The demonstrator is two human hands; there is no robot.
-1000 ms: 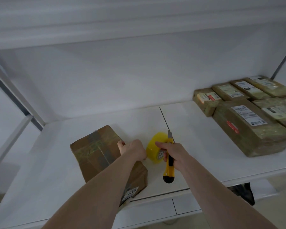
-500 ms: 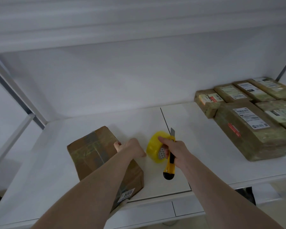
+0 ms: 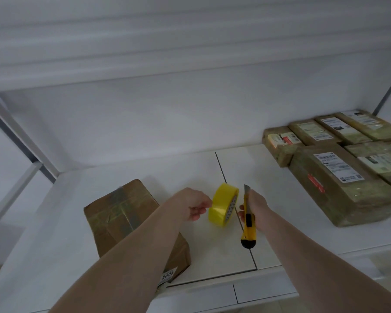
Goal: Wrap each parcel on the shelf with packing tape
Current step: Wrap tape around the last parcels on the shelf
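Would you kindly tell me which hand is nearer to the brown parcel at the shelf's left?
Left. The left hand is just right of the brown parcel; the right hand is farther right, beyond the yellow tape roll.

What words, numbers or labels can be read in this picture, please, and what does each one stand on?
"5005": white tag at the near corner of the brown tape-wrapped cardboard parcel.
Printed white shipping labels on the stacked tape-wrapped parcels at right: too small and blurred to read.
Red sticker on the large parcel's side: unreadable.

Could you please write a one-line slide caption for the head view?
Right hand grips a yellow utility knife beside the tape roll; left hand at the roll, brown parcel alongside.
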